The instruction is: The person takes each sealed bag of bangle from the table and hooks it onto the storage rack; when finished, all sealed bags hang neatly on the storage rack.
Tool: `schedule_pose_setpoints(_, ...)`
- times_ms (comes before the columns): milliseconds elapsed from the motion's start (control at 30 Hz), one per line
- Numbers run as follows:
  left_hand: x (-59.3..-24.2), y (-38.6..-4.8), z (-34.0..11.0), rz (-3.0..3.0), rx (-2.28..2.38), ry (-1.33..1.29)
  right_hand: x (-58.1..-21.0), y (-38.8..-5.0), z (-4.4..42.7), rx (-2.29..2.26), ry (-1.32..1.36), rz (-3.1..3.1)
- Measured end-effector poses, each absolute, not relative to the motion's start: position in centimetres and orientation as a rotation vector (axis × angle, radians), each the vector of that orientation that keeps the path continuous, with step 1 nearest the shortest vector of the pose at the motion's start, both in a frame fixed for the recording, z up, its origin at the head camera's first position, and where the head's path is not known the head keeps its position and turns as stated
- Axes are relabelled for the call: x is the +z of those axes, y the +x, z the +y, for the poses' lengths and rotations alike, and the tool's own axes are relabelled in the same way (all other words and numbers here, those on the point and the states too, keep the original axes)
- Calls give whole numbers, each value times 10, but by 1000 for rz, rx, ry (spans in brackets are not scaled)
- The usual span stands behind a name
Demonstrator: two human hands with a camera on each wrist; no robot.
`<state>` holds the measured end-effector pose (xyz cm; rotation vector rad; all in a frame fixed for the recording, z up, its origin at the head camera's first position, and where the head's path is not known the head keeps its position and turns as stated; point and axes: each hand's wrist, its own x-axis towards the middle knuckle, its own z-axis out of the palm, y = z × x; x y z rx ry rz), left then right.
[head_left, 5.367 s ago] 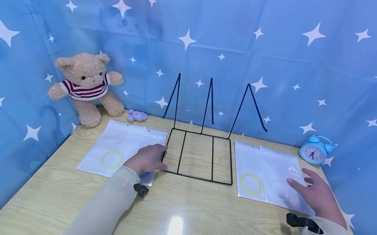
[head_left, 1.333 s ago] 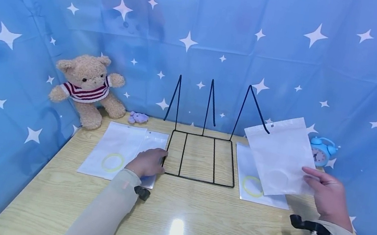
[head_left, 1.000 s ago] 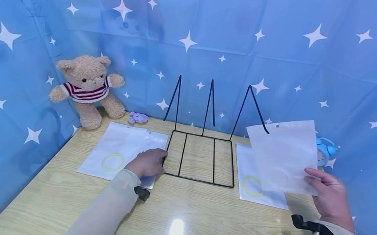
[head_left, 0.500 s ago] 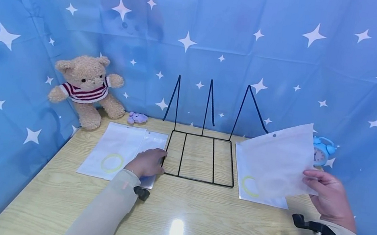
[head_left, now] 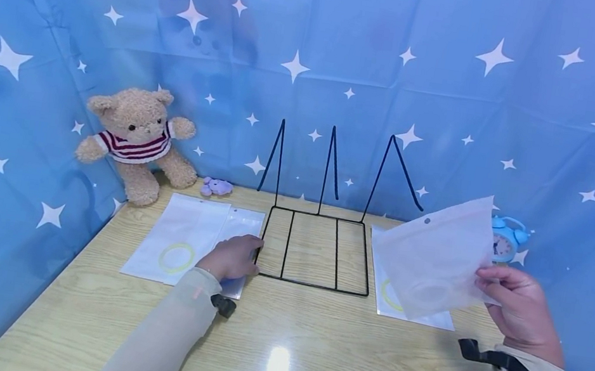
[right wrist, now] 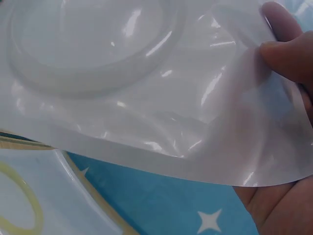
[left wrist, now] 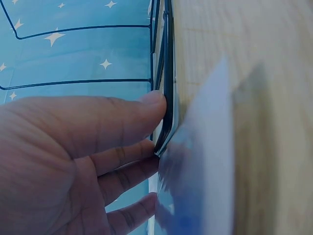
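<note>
A black wire rack [head_left: 318,215] with three upright hooks stands on the table in the head view. My left hand [head_left: 231,257] pinches the left side of its base; the left wrist view shows the thumb [left wrist: 122,115] pressed on the wire. In my right hand [head_left: 526,313], a white plastic bag [head_left: 438,251] is pinched by its right edge, raised and tilted beside the right hook [head_left: 407,175]. A small hole [head_left: 427,221] near its top lies just below the hook's tip, apart from it. Through the bag, a pale ring [right wrist: 98,81] shows in the right wrist view.
Another white bag with a yellow ring [head_left: 392,294] lies under the raised one. Two more bags [head_left: 170,224] lie left of the rack. A teddy bear [head_left: 133,142], a small purple toy [head_left: 216,187] and a blue alarm clock [head_left: 506,241] stand along the back curtain.
My right hand has lifted one bag off the table since the oldest frame. Lately its top edge has dropped and tilted, leaving the hook's tip clear of it. My left hand stays on the rack.
</note>
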<state>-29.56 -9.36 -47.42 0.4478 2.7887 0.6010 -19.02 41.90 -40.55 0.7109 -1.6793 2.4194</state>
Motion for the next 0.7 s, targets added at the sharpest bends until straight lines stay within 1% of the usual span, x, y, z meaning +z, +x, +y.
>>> schedule_pose_setpoints(367, -475, -296, -94, 2792, 611, 453, -401, -189, 415, 2419, 624, -1689)
schedule_pose_setpoints(700, -475, -296, -93, 2795, 611, 447, -405, -191, 416, 2362, 527, -1782)
